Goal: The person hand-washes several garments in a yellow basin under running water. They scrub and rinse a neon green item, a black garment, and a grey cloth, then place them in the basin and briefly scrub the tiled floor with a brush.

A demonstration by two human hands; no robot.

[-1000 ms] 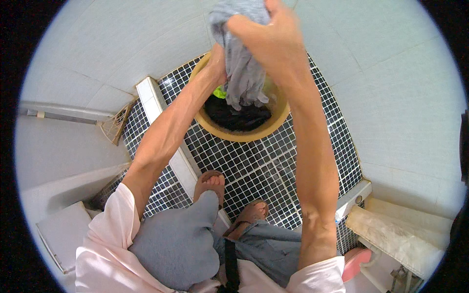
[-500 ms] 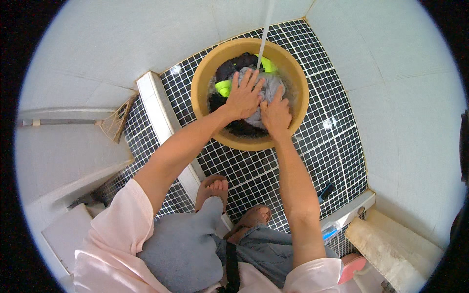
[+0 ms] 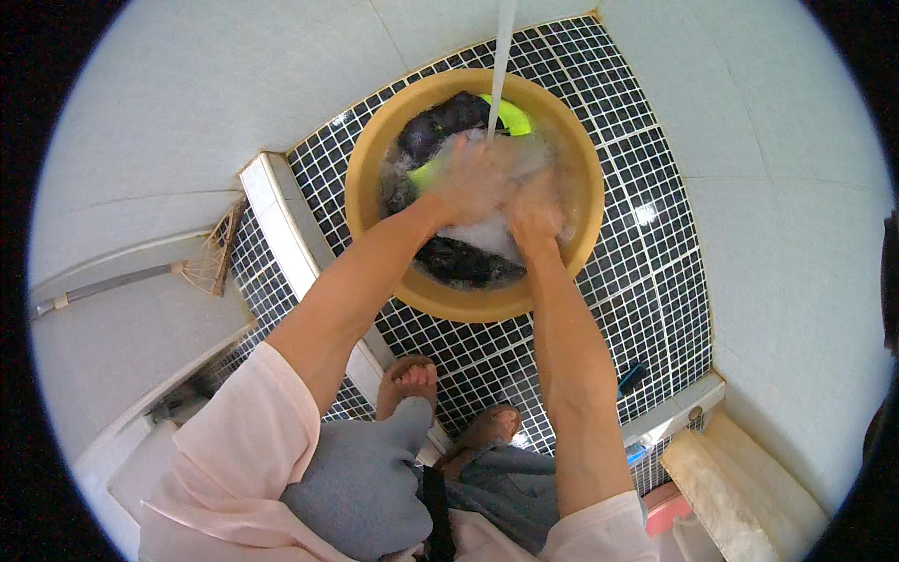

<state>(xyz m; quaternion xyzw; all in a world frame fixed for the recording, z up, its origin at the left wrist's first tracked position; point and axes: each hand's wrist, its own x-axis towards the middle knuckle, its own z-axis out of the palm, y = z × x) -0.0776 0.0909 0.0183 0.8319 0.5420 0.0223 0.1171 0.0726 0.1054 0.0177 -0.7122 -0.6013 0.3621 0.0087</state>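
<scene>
A round yellow-tan basin (image 3: 361, 178) holds water and wet clothes. Dark cloth (image 3: 461, 262) shows along its near side, and a neon yellow-green piece (image 3: 511, 116) at the far side. Greyish cloth (image 3: 489, 236) lies in the middle, blurred by churning water. My left hand (image 3: 466, 187) is down in the middle of the basin over this cloth. Close beside it on the right, my right hand (image 3: 536, 208) is also in the water. Splash and motion smear the fingers of both hands. A stream of water (image 3: 501, 70) falls into the basin near my fingertips.
Black mosaic tiles (image 3: 646, 244) cover the floor around the basin. A white raised ledge (image 3: 286, 215) runs along the left. A long-handled broom-like tool (image 3: 211, 262) leans at the left. A dark brush-like item (image 3: 632, 377) lies at the right, near a low sill (image 3: 679, 412).
My hands have pressed lower into the basin, and both have blurred. Water now swirls white over the grey cloth, which showed plainly before. The basin sits slightly larger in view.
</scene>
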